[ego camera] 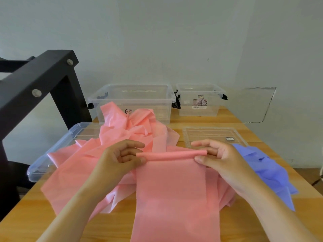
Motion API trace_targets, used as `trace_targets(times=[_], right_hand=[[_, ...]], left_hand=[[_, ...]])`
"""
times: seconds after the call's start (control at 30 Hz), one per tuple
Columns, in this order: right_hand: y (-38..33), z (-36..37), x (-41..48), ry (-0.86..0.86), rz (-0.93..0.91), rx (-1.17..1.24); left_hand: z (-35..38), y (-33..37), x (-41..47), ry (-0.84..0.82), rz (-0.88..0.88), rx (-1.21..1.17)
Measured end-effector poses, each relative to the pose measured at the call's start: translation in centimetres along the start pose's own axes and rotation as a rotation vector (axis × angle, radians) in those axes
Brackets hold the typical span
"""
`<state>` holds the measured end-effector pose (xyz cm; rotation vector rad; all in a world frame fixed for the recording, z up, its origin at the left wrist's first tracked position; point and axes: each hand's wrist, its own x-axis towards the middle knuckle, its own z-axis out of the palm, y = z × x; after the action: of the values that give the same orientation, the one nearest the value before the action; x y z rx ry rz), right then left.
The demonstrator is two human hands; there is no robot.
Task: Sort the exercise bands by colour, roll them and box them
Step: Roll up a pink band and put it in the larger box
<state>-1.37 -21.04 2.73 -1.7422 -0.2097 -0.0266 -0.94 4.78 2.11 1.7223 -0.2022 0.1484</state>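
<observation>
A pink exercise band (173,194) hangs flat toward me, its far end wound into a thin roll (170,155). My left hand (120,158) pinches the roll's left end and my right hand (218,155) pinches its right end, thumbs below and fingers above. Beneath lies a rumpled heap of pink bands (122,138). Blue-violet bands (267,170) lie bunched at the right, partly behind my right wrist. Two clear boxes stand at the back: a large one (132,100) and a smaller one (201,100).
A clear lid (215,135) lies flat right of centre, and another lid (52,154) overhangs the wooden table's (262,222) left edge under the pink heap. A black metal frame (43,79) rises at the left. A pale wall closes the back.
</observation>
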Motion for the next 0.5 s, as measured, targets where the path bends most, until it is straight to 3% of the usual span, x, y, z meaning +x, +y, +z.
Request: trace_targets(times=[0.17,0.37,0.5], right_hand=[[0.08,0.09,-0.04,0.000,-0.031,-0.037],[-0.19,-0.13,-0.27,-0.047,-0.027,0.090],[-0.11,0.07,-0.17,-0.018,-0.034,0.056]], left_hand=[[0.19,-0.19,0.00,-0.058,-0.011,-0.040],[-0.36,-0.10,-0.17,-0.099,-0.052,-0.163],[0.08,-0.28,-0.07,-0.080,-0.017,-0.098]])
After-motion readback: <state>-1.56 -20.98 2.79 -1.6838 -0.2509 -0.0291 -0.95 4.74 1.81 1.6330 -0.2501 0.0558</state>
